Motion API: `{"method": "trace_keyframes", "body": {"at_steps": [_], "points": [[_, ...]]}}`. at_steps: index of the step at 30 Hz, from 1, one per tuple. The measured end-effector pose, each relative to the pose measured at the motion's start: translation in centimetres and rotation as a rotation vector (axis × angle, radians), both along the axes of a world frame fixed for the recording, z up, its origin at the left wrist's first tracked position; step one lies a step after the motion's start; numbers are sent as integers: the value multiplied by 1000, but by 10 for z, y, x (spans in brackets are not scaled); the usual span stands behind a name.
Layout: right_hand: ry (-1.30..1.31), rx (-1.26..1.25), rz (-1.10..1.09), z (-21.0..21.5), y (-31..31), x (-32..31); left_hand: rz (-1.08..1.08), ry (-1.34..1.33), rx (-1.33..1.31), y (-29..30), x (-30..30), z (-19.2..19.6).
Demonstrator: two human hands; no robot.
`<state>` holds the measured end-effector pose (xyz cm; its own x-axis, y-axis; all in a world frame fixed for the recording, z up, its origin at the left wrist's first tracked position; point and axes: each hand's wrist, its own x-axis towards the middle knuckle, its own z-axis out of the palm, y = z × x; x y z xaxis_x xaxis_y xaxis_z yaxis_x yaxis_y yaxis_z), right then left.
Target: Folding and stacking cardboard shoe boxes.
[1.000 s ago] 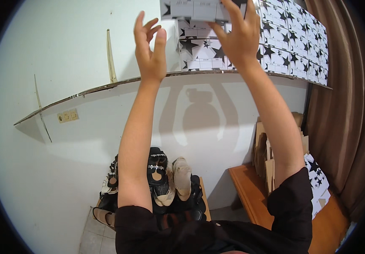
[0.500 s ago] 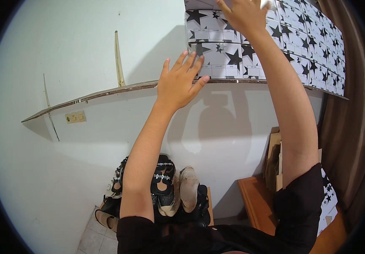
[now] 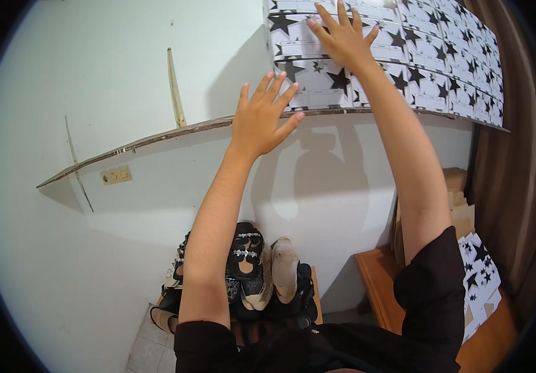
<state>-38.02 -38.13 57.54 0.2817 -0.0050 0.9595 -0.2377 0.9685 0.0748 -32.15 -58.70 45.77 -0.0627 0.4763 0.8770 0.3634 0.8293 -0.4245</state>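
Observation:
White shoe boxes with black stars point(image 3: 429, 59) are stacked in rows along the right part of a wall shelf point(image 3: 149, 138). My right hand point(image 3: 345, 45) is raised in front of the upper boxes at the stack's left end, fingers spread and holding nothing. Lower and to its left, my left hand point(image 3: 261, 118) reaches up beside the bottom left box point(image 3: 314, 93), its fingers also spread. Its fingertips overlap the box's left edge; whether either hand touches a box I cannot tell.
Below the shelf, several shoes and sandals point(image 3: 283, 270) are piled on a low rack. An orange-brown wooden table point(image 3: 377, 283) stands at the right, with cardboard point(image 3: 461, 214) and star-printed sheets point(image 3: 482, 280). A brown curtain point(image 3: 517, 168) hangs at the far right; wall sockets point(image 3: 116, 175) sit under the shelf.
My right hand has come down and left, from the top of the stack to the front of the upper boxes. My left hand has stayed nearly in place. The view has shifted slightly.

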Motion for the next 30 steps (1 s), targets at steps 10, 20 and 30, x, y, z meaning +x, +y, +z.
{"method": "trace_keyframes", "body": {"at_steps": [10,20,30], "points": [[-34,77,257,-223,31,152,-676,192,317,46,36,-142],[-503,-391,-27,-503,99,280,-1069,-885,686,140,121,-399],[-866,-813,-479,-638,176,377,-1029,-1540,271,186,184,-533]]}}
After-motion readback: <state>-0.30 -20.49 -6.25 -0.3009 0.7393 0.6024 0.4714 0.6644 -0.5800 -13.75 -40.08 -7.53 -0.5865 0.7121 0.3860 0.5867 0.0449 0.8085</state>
